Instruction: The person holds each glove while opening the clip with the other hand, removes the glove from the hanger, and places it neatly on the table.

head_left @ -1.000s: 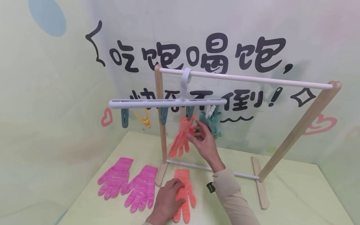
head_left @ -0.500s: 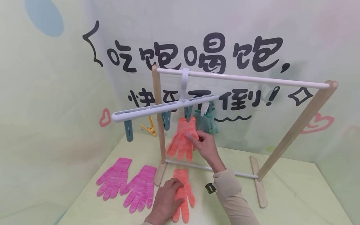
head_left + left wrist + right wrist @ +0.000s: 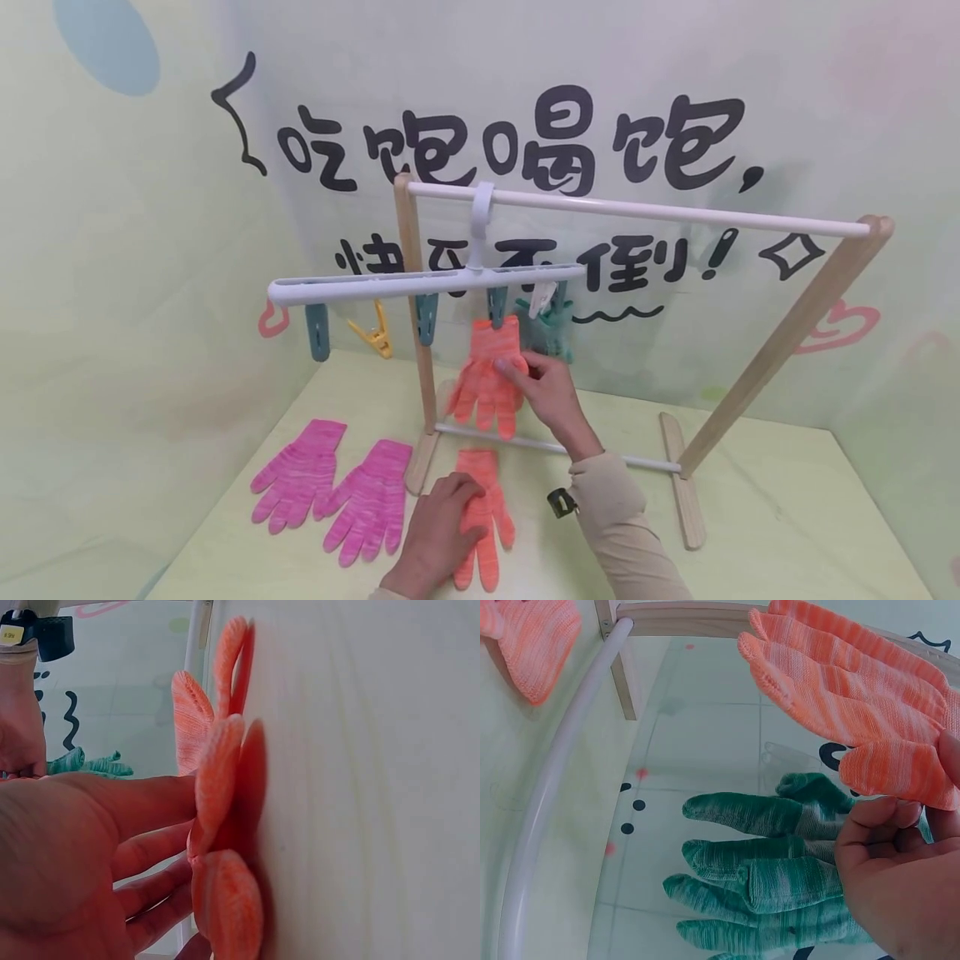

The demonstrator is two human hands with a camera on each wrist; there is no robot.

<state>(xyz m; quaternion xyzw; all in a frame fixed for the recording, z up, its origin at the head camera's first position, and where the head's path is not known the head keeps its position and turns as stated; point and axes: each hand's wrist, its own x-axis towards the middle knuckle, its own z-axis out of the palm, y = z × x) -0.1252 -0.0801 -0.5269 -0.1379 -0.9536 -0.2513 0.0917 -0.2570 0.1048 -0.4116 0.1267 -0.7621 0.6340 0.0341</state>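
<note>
An orange glove (image 3: 497, 379) hangs fingers down from a teal clothespin (image 3: 497, 307) on the white hanger (image 3: 352, 288). My right hand (image 3: 551, 396) pinches its thumb side, with the thumb in front and the other fingers curled behind. On the table a second orange glove (image 3: 487, 521) lies flat, its cuff toward the rack. My left hand (image 3: 441, 529) rests on its left side, and in the left wrist view the fairly straight thumb and fingers touch the glove. Behind the right hand hangs a green glove bundle (image 3: 780, 877).
Two pink gloves (image 3: 367, 504) lie at the left of the table (image 3: 765, 517). A rack with wooden legs (image 3: 780, 358) and a white top rod (image 3: 660, 210) carries the hanger. Also on the hanger are a yellow clothespin (image 3: 377, 329), a white clothespin (image 3: 542, 298) and more teal ones.
The hanger has swung on its hook, its left end coming forward and then partly back. The hanging orange glove has turned to face front, held by my right hand. My left hand stays in place.
</note>
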